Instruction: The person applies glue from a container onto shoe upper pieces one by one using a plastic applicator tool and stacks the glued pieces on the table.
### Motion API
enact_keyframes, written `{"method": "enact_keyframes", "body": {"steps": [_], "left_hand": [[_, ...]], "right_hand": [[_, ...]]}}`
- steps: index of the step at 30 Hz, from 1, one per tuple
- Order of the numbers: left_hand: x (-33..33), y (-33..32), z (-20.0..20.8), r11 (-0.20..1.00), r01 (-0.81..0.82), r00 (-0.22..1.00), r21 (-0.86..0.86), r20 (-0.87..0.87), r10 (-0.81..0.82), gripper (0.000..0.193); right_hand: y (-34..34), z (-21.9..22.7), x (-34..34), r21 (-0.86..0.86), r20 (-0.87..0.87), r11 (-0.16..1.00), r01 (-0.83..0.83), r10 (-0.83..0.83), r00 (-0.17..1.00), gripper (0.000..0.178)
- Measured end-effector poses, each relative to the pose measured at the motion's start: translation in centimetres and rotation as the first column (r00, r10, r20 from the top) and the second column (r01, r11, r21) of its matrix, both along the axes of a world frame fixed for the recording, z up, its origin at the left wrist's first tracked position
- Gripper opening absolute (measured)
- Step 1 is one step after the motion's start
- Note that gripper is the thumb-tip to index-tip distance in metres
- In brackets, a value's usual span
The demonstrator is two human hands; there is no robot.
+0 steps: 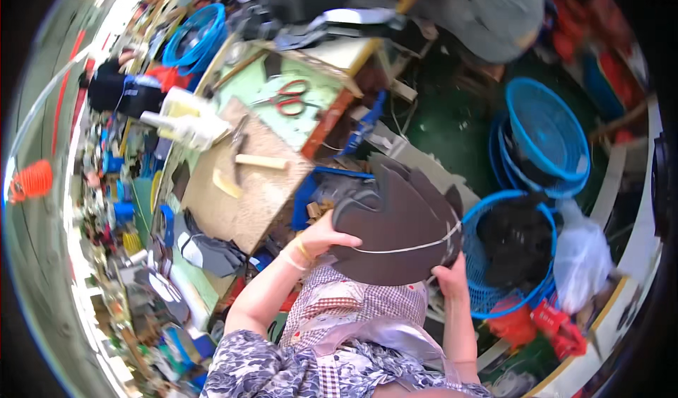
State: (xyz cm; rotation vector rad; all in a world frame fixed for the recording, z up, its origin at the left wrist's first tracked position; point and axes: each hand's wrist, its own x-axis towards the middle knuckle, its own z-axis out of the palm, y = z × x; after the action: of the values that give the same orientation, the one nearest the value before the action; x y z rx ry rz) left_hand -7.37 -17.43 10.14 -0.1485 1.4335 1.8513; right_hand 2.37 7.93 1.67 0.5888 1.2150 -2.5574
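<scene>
A thick stack of dark brown cut sheet pieces point(399, 218), with notched, curved edges, is bound by a thin white cord. I hold it in front of my lap, between both hands. My left hand point(326, 235) grips its left side, thumb lying on the top face and fingers hidden beneath. At the lower right edge, my right hand point(452, 276) is closed on the stack, most of its fingers out of sight. Just right of the stack stands a blue plastic basket point(480, 292) of black pieces.
On the workbench point(261, 207) at left lie a hammer point(261, 161), red-handled scissors point(286, 98) and a white plastic bottle point(187, 122). Stacked blue baskets point(547, 129) stand at the right. A clear plastic bag point(580, 257) and red bags point(558, 327) sit beside the near basket.
</scene>
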Motion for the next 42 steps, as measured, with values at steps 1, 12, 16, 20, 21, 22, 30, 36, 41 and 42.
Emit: {"method": "enact_keyframes", "body": {"steps": [1,12,16,20,21,22,30,36,41,42], "left_hand": [[0.4,-3.5,2.0,0.996,-0.079,0.994,-0.046,-0.082,0.076,0.068],[15.9,-39.3,9.4,0.197,-0.934,0.348,-0.298,-0.627,0.697,0.04],[22.2,-43.6,3.7,-0.087,-0.873,0.095,-0.48,-0.341,0.935,0.049],[21.7,-43.4,0.8,0.209,-0.937,0.148,-0.28,0.225,0.963,0.059],[20.3,-42.6,1.2,0.2,-0.95,0.134,-0.24,0.266,0.955,0.059],[19.3,-42.1,1.3,0.19,-0.959,0.121,-0.208,0.305,0.945,0.059],[16.9,-41.5,-2.1,0.104,-0.994,0.108,0.027,0.26,0.96,0.044],[20.0,-41.4,-2.3,0.025,-0.974,0.109,0.227,0.366,0.924,0.045],[20.8,-43.2,-1.7,0.115,-0.964,0.167,0.239,0.21,0.963,0.049],[20.4,-43.3,-2.0,0.125,-0.961,0.162,0.247,0.138,0.977,0.05]], "right_hand": [[-3.0,2.0,-1.3,0.015,-0.041,0.996,-0.087,0.087,0.995,0.078],[-29.9,8.8,-21.4,0.064,-0.139,0.99,-0.124,0.132,0.981,0.054],[-33.7,3.7,-20.8,0.844,-0.367,0.518,0.138,0.37,0.853,0.065],[-37.2,3.5,-18.7,0.804,-0.232,-0.117,0.584,0.841,0.489,0.051],[-37.0,2.9,-19.6,0.863,-0.227,-0.069,0.5,0.832,0.506,0.045],[-36.4,2.1,-20.4,0.914,-0.22,-0.015,0.404,0.821,0.527,0.041],[-38.4,4.0,-23.9,0.757,-0.426,0.048,0.651,0.792,0.438,0.031],[-46.4,5.3,-17.8,0.958,-0.14,0.007,0.288,0.884,0.446,0.024],[-44.0,8.1,-24.0,0.866,-0.151,-0.142,0.48,0.84,0.521,0.027],[-45.4,10.7,-23.6,0.841,-0.3,0.038,0.539,0.863,0.408,0.032]]}}
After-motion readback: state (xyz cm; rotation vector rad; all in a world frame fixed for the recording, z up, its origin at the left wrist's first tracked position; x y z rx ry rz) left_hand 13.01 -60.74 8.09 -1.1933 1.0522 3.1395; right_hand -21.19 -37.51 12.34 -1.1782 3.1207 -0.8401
